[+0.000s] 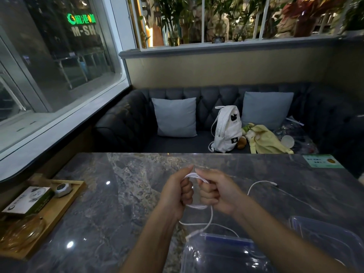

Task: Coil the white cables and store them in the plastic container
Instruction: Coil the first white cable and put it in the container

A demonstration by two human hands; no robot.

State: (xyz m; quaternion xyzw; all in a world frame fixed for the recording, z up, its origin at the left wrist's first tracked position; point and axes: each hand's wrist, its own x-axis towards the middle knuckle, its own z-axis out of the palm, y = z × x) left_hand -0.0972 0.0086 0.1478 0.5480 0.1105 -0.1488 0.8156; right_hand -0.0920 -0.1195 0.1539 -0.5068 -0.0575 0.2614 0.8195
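Note:
Both hands are raised over the middle of the dark marble table [122, 194]. My left hand [177, 192] and my right hand [214, 192] are closed side by side on a small coil of white cable [194, 175]. Loops show above and below my fists. A loose tail of cable [211, 215] hangs down to a plug end near the clear plastic container [220, 253] at the front. A second white cable [262, 183] lies on the table to the right. It is apart from my hands.
A clear lid or second container [331, 233] lies at the front right. A wooden tray [49, 213] with a box and glassware sits at the left edge. A green card [323, 160] lies at the far right corner. Behind the table, a sofa carries a white backpack [226, 129].

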